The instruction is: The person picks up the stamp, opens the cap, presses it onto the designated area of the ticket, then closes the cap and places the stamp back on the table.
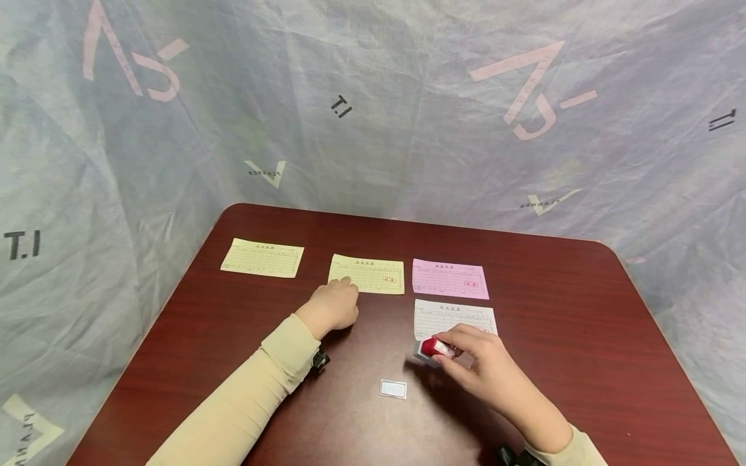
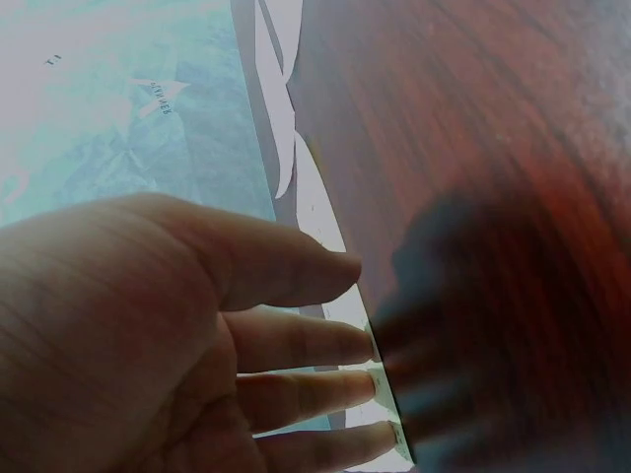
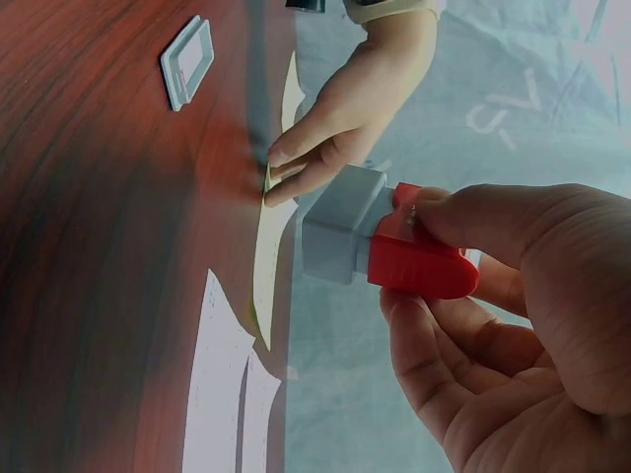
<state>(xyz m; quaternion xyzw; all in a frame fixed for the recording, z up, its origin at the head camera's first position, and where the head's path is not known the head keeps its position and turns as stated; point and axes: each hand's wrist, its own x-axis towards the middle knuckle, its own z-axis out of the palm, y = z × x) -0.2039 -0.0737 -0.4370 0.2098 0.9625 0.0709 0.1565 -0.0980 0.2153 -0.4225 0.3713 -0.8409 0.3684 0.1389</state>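
Note:
My right hand [image 1: 486, 362] pinches a red and grey stamp [image 3: 419, 251] between thumb and fingers, its grey block pointing left. In the head view the stamp is at the near edge of a white printed slip [image 1: 440, 318]. My left hand [image 1: 332, 306] rests its fingertips on the near left corner of a yellow slip [image 1: 370, 272], which bears a red stamped box. Seen from the left wrist, the fingers [image 2: 306, 387] are extended with their tips over the paper's edge. A small rectangular grey cap [image 1: 393, 389] with a pale inside lies between the hands.
Right of the stamped yellow slip lies a pink slip [image 1: 449, 278] with a red mark. Another yellow slip [image 1: 262, 257], without a red mark, is at the far left. The dark red table [image 1: 233, 349] ends at a grey printed cloth [image 1: 373, 116] behind it.

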